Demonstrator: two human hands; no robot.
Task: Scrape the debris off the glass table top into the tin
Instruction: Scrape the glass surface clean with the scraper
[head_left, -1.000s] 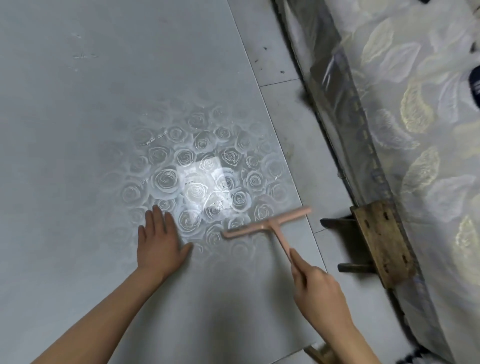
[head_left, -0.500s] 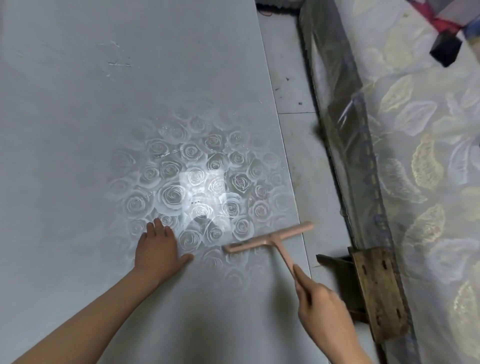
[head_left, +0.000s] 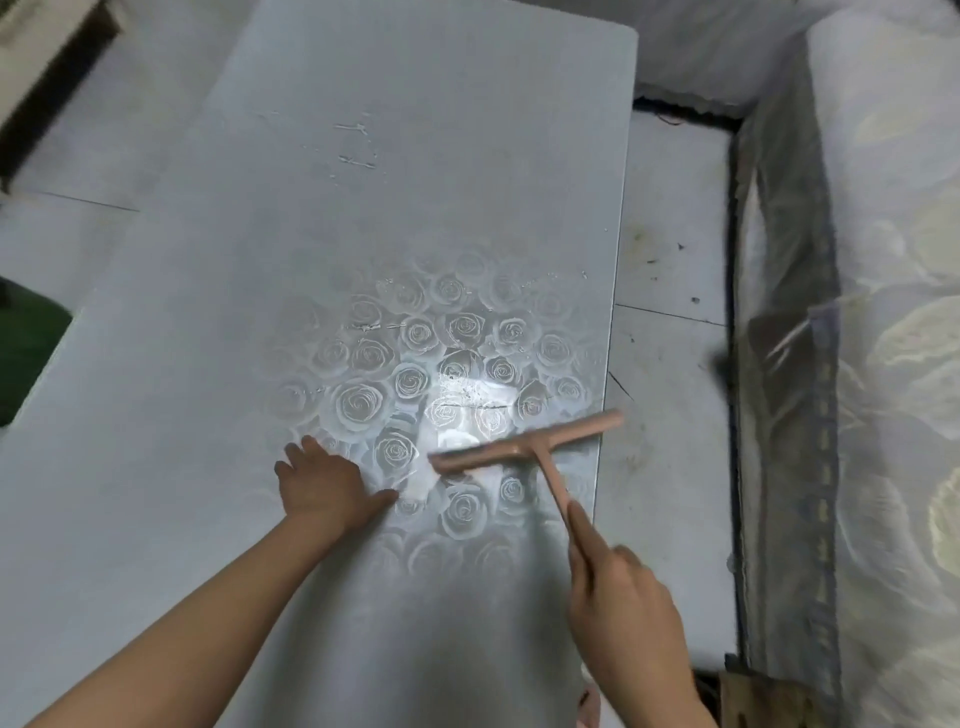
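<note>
head view: right hand (head_left: 623, 603) fingers (head_left: 584, 527) grip the scraper (head_left: 524, 448) handle's near end.

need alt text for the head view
A right hand grips a pink T-shaped scraper, its blade over a rose-patterned glass table top, while the left hand rests palm-down beside it. Streaks of debris lie farther up the glass.

One wide-angle camera, worn on the head, is looking forward and down, close over the glass table top (head_left: 260, 312), which is filling the frame's centre and left; the left hand (head_left: 324, 486) and right hand (head_left: 623, 603) are showing in the lower half.
</note>
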